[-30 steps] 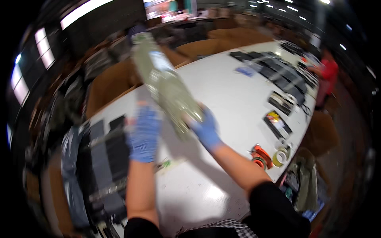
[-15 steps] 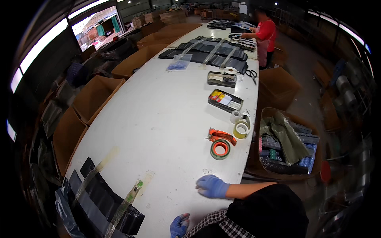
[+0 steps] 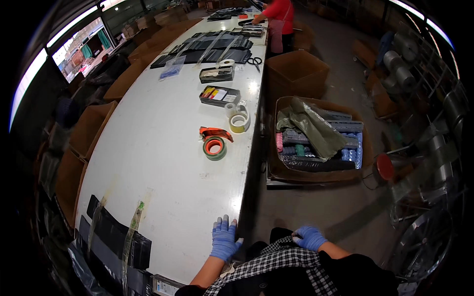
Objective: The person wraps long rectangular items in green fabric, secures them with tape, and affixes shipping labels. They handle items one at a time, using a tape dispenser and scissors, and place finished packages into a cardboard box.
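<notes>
Open brown cardboard box (image 3: 94,129), creased walls, stood along the table's far left side. Stack of flat black and grey plastic packs (image 3: 111,232), smooth and slightly glossy, lay at the table's near left corner, bound by crinkled clear tape strips (image 3: 130,241). Long table (image 3: 158,148), white, smooth, lightly scuffed, ran away from the person, beneath the left hand. Clear plastic bag (image 3: 173,68), limp, bluish inside, lay beside more dark flat packs (image 3: 212,48). Orange tool (image 3: 216,132), hard and angular, sat just beside a ring-shaped green tape roll (image 3: 215,157) with orange core. Left hand (image 3: 225,240), in a ribbed blue glove, lay palm down near the table's edge, fingers straight and somewhat spread, gripping nothing. Yellowish tape roll (image 3: 238,130), round, rested farther up the edge. Apron (image 3: 291,257), black-and-white checked cloth, covered the person's front. Right hand (image 3: 310,239), likewise gloved, was at the apron, fingers curled; whether they held anything could not be told. Large carton (image 3: 316,174), brown cardboard, contained a rumpled olive plastic sheet (image 3: 316,129).
</notes>
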